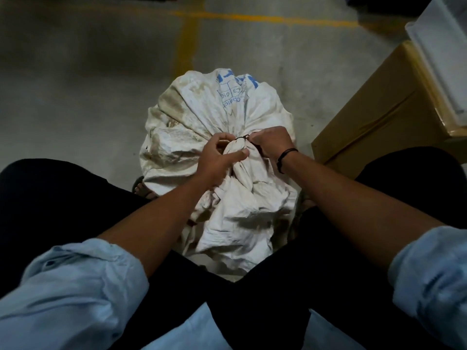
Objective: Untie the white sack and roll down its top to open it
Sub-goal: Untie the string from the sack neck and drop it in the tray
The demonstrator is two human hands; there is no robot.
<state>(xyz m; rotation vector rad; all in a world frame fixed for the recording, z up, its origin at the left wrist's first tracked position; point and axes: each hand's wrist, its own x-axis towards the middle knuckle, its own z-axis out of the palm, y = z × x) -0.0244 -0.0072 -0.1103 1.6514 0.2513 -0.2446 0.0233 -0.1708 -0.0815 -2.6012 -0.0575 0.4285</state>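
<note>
A full white woven sack (202, 117) with blue print and brown stains stands on the floor between my legs. Its top is gathered into a neck (238, 154) bound by a thin dark tie (243, 138). My left hand (218, 157) is closed around the neck from the left, thumb across the cloth. My right hand (271, 142) pinches the dark tie at the neck's far side. The loose cloth above the tie (242, 218) flops toward me.
A brown cardboard box (374, 117) stands close on the right with white plastic-wrapped sheets (439, 54) on top. Grey concrete floor with yellow painted lines (189, 34) lies beyond the sack. My sandalled foot (142, 189) shows at the sack's left.
</note>
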